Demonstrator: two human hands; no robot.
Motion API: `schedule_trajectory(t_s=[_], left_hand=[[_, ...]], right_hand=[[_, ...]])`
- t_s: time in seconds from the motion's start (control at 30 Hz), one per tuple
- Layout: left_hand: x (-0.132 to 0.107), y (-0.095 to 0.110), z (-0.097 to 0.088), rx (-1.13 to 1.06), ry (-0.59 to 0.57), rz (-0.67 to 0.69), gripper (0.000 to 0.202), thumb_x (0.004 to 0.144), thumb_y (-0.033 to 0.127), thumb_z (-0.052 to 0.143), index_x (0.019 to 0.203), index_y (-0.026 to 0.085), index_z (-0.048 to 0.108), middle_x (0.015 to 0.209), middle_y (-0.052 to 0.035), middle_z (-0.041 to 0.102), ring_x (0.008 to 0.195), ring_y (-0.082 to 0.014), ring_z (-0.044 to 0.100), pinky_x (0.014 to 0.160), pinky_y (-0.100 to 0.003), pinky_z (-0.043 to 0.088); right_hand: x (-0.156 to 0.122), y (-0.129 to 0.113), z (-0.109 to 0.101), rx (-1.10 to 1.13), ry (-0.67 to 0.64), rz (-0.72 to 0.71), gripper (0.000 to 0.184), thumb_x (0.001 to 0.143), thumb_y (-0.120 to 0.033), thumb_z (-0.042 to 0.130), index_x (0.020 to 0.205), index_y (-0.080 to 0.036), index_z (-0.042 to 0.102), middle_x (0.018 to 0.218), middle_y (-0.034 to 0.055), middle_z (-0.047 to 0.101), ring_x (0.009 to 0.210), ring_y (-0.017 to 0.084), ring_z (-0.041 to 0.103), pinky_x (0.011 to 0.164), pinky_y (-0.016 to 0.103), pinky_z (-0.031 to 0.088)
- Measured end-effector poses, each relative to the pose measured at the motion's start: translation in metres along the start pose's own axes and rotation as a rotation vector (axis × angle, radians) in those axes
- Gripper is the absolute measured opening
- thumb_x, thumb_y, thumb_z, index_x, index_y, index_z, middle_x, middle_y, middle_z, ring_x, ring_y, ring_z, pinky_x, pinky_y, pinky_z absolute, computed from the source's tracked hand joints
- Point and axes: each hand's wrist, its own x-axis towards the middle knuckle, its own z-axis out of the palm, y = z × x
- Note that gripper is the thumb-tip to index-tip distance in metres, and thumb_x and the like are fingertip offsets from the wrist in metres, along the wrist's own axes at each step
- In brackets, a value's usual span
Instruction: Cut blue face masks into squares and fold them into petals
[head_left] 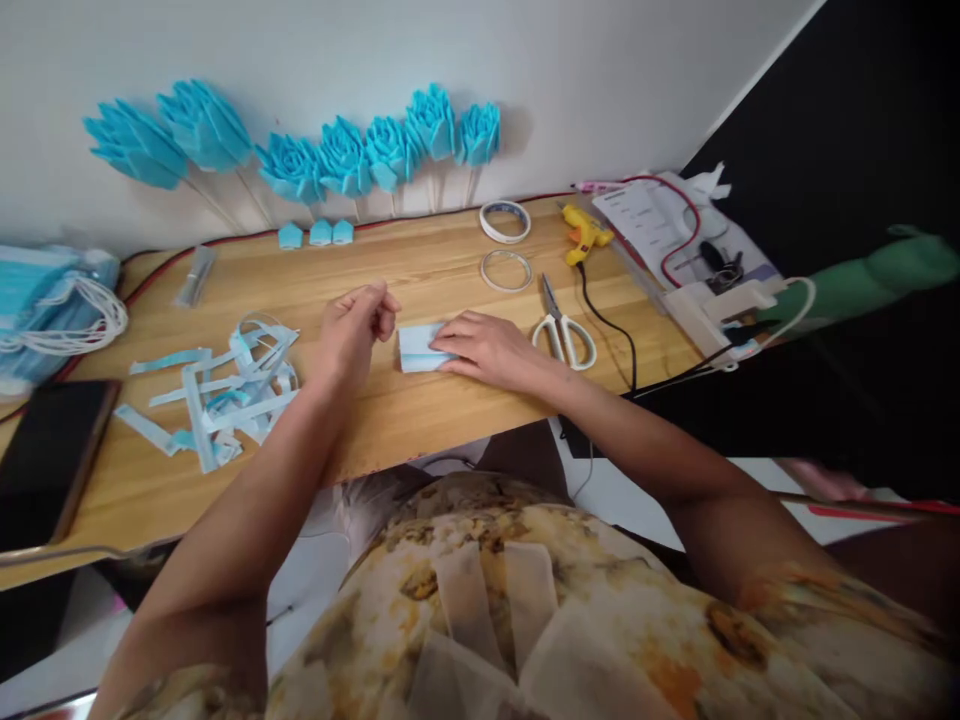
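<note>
My right hand [484, 350] lies over the right end of a folded light blue piece of face-mask fabric [416, 348] on the table. Its fingers are stretched out flat on the piece, which they partly cover. Just left of the fabric, my left hand [358, 322] is raised a little with its fingers curled in; nothing shows in it. White-handled scissors [564, 340] lie to the right of my right hand. Cut mask strips and ear loops [236, 395] are heaped left of my left forearm.
Blue fabric flowers [343, 157] on sticks lean against the wall, with small folded blue pieces [321, 233] before them. Tape rolls [505, 222], a yellow glue gun [585, 233] and a power strip [720, 310] sit right. Masks [45, 310] and a phone [54, 460] lie left.
</note>
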Motion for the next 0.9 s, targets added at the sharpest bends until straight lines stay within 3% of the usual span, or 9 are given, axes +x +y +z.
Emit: schedule_trajectory(t_s=[0.1, 0.23, 0.5, 0.67, 0.77, 0.9], left_hand=[[-0.002, 0.002, 0.001, 0.023, -0.015, -0.002, 0.03, 0.089, 0.033, 0.059, 0.062, 0.02, 0.063, 0.048, 0.0015, 0.048, 0.047, -0.0109, 0.042, 0.051, -0.026, 0.031], [-0.003, 0.003, 0.002, 0.032, -0.043, -0.015, 0.029, 0.087, 0.032, 0.061, 0.061, 0.02, 0.064, 0.048, 0.0009, 0.05, 0.047, -0.0111, 0.043, 0.051, -0.025, 0.033], [-0.004, 0.004, 0.003, -0.007, -0.047, -0.001, 0.03, 0.087, 0.032, 0.064, 0.061, 0.017, 0.065, 0.047, 0.0011, 0.052, 0.045, -0.0092, 0.045, 0.049, -0.022, 0.033], [-0.005, 0.007, 0.006, -0.019, -0.046, -0.015, 0.033, 0.091, 0.033, 0.063, 0.063, 0.017, 0.065, 0.049, 0.0004, 0.056, 0.046, -0.0089, 0.05, 0.051, -0.021, 0.039], [-0.007, 0.007, 0.006, -0.034, -0.072, -0.012, 0.034, 0.092, 0.038, 0.064, 0.065, 0.017, 0.065, 0.052, -0.0004, 0.059, 0.049, -0.0101, 0.055, 0.053, -0.021, 0.043], [-0.009, 0.007, 0.005, -0.008, -0.143, -0.031, 0.037, 0.092, 0.046, 0.063, 0.07, 0.017, 0.067, 0.059, -0.0028, 0.066, 0.054, -0.0127, 0.062, 0.059, -0.024, 0.051]], right_hand=[[0.001, 0.001, 0.01, -0.096, 0.082, 0.0, 0.035, 0.108, -0.033, 0.046, 0.109, -0.019, 0.078, 0.109, 0.0097, 0.079, 0.098, 0.022, 0.068, 0.086, 0.037, 0.051], [0.0, -0.003, 0.011, -0.107, 0.084, -0.005, 0.029, 0.106, -0.026, 0.049, 0.102, -0.02, 0.077, 0.111, 0.0066, 0.08, 0.101, 0.019, 0.07, 0.087, 0.034, 0.051], [-0.003, -0.004, 0.011, 0.064, 0.105, 0.198, 0.022, 0.098, -0.038, 0.065, 0.094, -0.02, 0.075, 0.102, 0.007, 0.08, 0.099, 0.022, 0.069, 0.085, 0.033, 0.051], [-0.005, 0.0, 0.007, 0.307, 0.143, 0.259, 0.029, 0.103, -0.039, 0.054, 0.096, -0.021, 0.076, 0.107, 0.0063, 0.08, 0.104, 0.022, 0.071, 0.093, 0.035, 0.05], [-0.005, 0.002, 0.0, 0.444, 0.168, 0.409, 0.031, 0.101, -0.039, 0.052, 0.091, -0.019, 0.074, 0.094, 0.005, 0.078, 0.087, 0.019, 0.069, 0.082, 0.031, 0.048], [-0.003, 0.004, -0.007, 0.52, 0.169, 0.522, 0.031, 0.097, -0.042, 0.052, 0.084, -0.018, 0.068, 0.075, 0.0005, 0.066, 0.069, 0.014, 0.055, 0.07, 0.028, 0.04]])
